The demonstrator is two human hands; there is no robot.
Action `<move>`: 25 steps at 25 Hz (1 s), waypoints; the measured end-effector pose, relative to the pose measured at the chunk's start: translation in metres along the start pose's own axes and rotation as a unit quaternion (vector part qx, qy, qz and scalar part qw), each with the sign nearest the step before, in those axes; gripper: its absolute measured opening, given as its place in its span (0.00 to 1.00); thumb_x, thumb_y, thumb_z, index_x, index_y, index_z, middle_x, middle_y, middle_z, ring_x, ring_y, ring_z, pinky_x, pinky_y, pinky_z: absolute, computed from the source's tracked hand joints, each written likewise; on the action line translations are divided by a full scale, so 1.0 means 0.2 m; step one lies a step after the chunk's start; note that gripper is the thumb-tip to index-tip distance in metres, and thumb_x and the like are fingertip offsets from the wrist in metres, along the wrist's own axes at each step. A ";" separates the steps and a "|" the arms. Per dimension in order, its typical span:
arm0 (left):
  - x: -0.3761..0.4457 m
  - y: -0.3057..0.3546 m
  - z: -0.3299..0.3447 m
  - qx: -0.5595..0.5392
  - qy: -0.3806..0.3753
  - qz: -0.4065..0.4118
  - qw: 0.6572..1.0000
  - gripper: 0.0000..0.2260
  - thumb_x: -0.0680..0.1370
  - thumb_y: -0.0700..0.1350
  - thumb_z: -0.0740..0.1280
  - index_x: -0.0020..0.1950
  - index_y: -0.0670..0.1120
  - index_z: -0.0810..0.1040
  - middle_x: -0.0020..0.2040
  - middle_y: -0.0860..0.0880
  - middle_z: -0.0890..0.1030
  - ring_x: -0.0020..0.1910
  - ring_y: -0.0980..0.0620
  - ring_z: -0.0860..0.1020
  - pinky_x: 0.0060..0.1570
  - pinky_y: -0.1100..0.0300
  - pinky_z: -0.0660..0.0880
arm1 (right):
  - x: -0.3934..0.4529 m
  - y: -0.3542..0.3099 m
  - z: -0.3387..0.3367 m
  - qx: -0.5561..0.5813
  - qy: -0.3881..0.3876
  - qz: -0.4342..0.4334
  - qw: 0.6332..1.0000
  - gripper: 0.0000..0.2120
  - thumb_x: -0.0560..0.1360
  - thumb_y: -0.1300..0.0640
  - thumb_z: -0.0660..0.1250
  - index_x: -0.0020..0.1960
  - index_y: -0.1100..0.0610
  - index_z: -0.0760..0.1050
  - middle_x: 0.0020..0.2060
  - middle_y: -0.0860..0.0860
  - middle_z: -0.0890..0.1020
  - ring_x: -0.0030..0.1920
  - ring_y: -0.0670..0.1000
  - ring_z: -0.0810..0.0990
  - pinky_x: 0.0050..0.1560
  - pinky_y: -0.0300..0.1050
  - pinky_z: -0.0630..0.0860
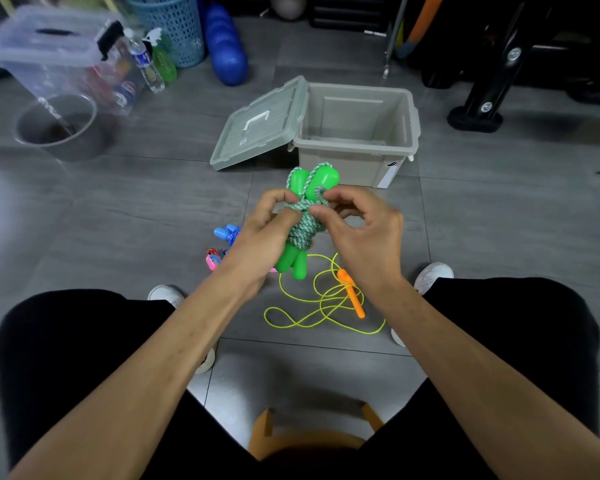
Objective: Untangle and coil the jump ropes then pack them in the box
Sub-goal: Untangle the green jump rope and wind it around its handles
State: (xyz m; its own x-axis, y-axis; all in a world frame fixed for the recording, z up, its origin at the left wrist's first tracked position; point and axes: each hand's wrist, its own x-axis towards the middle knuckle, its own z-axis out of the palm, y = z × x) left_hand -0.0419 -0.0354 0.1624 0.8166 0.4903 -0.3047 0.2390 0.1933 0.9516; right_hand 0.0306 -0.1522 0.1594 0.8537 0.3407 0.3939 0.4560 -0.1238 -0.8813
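Seated on a wooden stool [312,441], knees spread, with bare grey floor [499,220] open at 3 and 9 o'clock. At 12 o'clock, grey box [357,154] open, lid [260,123] leaning against its left wall. Green jump rope [303,223], speckled cord wound tightly round both green handles, held up at centre. Left hand [267,230] gripping the bundle; right hand [357,220] pinching a cord loop near the top. At 6 o'clock below the hands, yellow rope [323,306] with orange handle lying loose; blue and pink handles [222,247] at 9 o'clock.
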 end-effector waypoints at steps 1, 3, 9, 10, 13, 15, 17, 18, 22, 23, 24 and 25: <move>-0.01 0.00 0.00 0.015 -0.006 -0.004 1.000 0.08 0.77 0.43 0.62 0.44 0.57 0.74 0.38 0.45 0.80 0.39 0.41 0.81 0.34 0.57 0.73 | -0.02 0.01 0.01 -0.015 0.013 -0.025 0.999 0.05 0.68 0.61 0.75 0.44 0.60 0.82 0.37 0.49 0.81 0.36 0.43 0.77 0.42 0.34 0.75; -0.01 0.00 0.00 0.069 -0.011 -0.008 0.997 0.06 0.78 0.42 0.62 0.44 0.53 0.72 0.33 0.50 0.75 0.29 0.52 0.75 0.30 0.61 0.69 | -0.04 0.04 0.03 -0.042 0.024 -0.058 0.997 0.04 0.70 0.62 0.73 0.45 0.62 0.83 0.39 0.53 0.82 0.37 0.43 0.78 0.42 0.38 0.76; -0.06 -0.09 0.00 0.254 -0.058 0.033 0.965 0.09 0.77 0.53 0.56 0.47 0.49 0.67 0.42 0.43 0.82 0.41 0.45 0.82 0.40 0.42 0.80 | -0.03 0.07 0.06 -0.139 -0.050 -0.104 0.984 0.06 0.75 0.61 0.68 0.48 0.60 0.83 0.41 0.54 0.81 0.38 0.50 0.79 0.40 0.46 0.76; -0.07 -0.11 0.00 0.294 -0.056 0.062 0.952 0.11 0.75 0.54 0.54 0.47 0.48 0.67 0.41 0.43 0.82 0.41 0.42 0.82 0.40 0.42 0.80 | -0.02 0.08 0.06 -0.144 -0.066 -0.103 0.982 0.06 0.75 0.60 0.68 0.48 0.59 0.83 0.41 0.54 0.81 0.38 0.50 0.79 0.40 0.47 0.76; -0.08 -0.15 0.00 0.390 -0.022 0.180 0.903 0.10 0.75 0.50 0.54 0.46 0.44 0.66 0.35 0.43 0.80 0.36 0.38 0.78 0.36 0.44 0.75 | 0.00 0.10 0.04 -0.148 -0.114 -0.107 0.977 0.07 0.76 0.60 0.67 0.46 0.60 0.83 0.40 0.55 0.80 0.38 0.51 0.78 0.40 0.47 0.75; -0.08 -0.15 -0.02 0.439 0.012 0.237 0.866 0.07 0.76 0.49 0.56 0.45 0.45 0.67 0.33 0.43 0.77 0.33 0.37 0.74 0.30 0.47 0.71 | 0.01 0.11 0.02 -0.132 -0.134 -0.100 0.977 0.06 0.75 0.61 0.67 0.45 0.60 0.83 0.39 0.55 0.80 0.39 0.49 0.78 0.42 0.43 0.74; -0.08 -0.15 -0.04 0.512 0.057 0.286 0.808 0.09 0.76 0.48 0.57 0.45 0.43 0.70 0.34 0.43 0.77 0.31 0.38 0.74 0.26 0.56 0.63 | 0.01 0.12 0.01 -0.113 -0.146 -0.085 0.979 0.05 0.74 0.62 0.68 0.45 0.60 0.83 0.38 0.55 0.80 0.40 0.48 0.77 0.42 0.38 0.72; -0.08 -0.15 -0.04 0.556 0.079 0.315 0.765 0.10 0.76 0.48 0.57 0.44 0.43 0.72 0.35 0.44 0.77 0.30 0.40 0.75 0.26 0.60 0.58 | 0.01 0.12 0.01 -0.111 -0.153 -0.082 0.979 0.05 0.74 0.62 0.68 0.45 0.60 0.83 0.37 0.55 0.80 0.39 0.48 0.77 0.42 0.36 0.71; -0.07 -0.15 -0.05 0.596 0.088 0.365 0.710 0.09 0.76 0.45 0.57 0.43 0.41 0.73 0.38 0.44 0.76 0.28 0.42 0.75 0.25 0.62 0.55 | 0.00 0.11 0.00 -0.130 -0.175 -0.084 0.972 0.05 0.74 0.62 0.67 0.44 0.60 0.83 0.36 0.55 0.79 0.39 0.48 0.76 0.42 0.35 0.70; -0.07 -0.15 -0.05 0.579 0.083 0.362 0.726 0.09 0.76 0.45 0.56 0.45 0.42 0.71 0.38 0.43 0.76 0.27 0.39 0.74 0.25 0.61 0.57 | 0.01 0.10 -0.01 -0.133 -0.177 -0.082 0.972 0.06 0.74 0.62 0.67 0.44 0.59 0.83 0.36 0.55 0.79 0.39 0.48 0.76 0.42 0.36 0.70; -0.07 -0.16 -0.06 0.557 0.073 0.358 0.746 0.07 0.77 0.45 0.56 0.46 0.42 0.69 0.38 0.43 0.75 0.26 0.38 0.73 0.24 0.60 0.58 | 0.01 0.09 -0.01 -0.137 -0.179 -0.082 0.971 0.06 0.74 0.62 0.67 0.44 0.60 0.83 0.36 0.55 0.78 0.39 0.49 0.76 0.42 0.37 0.70; -0.07 -0.16 -0.06 0.535 0.060 0.362 0.761 0.06 0.77 0.45 0.55 0.47 0.43 0.67 0.38 0.42 0.75 0.26 0.37 0.72 0.24 0.59 0.60 | 0.01 0.09 -0.01 -0.142 -0.184 -0.085 0.969 0.06 0.74 0.62 0.67 0.43 0.60 0.83 0.36 0.55 0.78 0.39 0.49 0.75 0.42 0.38 0.70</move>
State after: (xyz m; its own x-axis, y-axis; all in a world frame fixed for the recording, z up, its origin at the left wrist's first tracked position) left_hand -0.0677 -0.0384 0.1363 0.8992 0.2256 0.3750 0.0925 -0.9355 0.3410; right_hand 0.0409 -0.1547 0.1457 0.6371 0.6808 0.3614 0.6776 -0.2711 -0.6837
